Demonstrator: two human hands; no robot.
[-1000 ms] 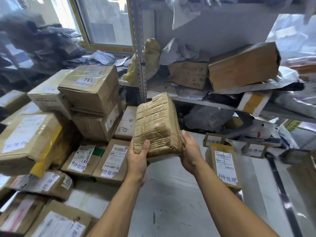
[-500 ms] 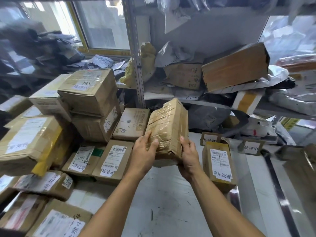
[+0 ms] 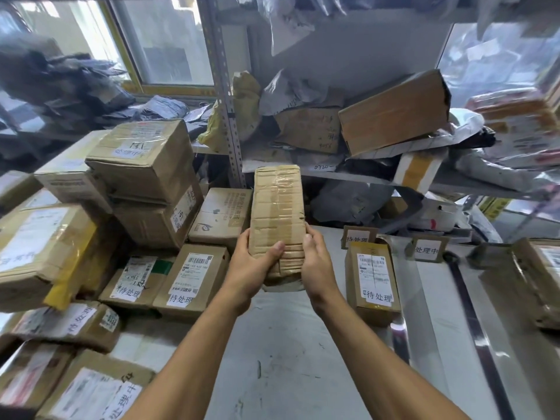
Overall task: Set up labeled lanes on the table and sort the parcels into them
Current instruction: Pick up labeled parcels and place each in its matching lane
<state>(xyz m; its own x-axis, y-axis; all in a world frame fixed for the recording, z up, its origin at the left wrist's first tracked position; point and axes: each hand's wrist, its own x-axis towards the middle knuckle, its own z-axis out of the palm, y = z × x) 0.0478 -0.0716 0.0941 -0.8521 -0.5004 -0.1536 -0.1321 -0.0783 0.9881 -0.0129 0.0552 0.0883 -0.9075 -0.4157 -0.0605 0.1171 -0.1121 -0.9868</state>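
Observation:
A taped brown cardboard parcel is held upright above the table, its narrow face turned to me. My left hand grips its lower left side, thumb across the front. My right hand grips its lower right edge. Two small card lane labels stand on the table: one behind a labeled box, another further right. A dark tape strip runs along the table to the right.
Stacked labeled boxes crowd the table's left side, with more at bottom left. A metal shelf behind holds boxes and grey mailer bags. One box lies at the right edge.
The parcel has been rotated in my hands from showing its broad taped face to standing edge-on and upright. Both hands shifted lower on it and closer together.

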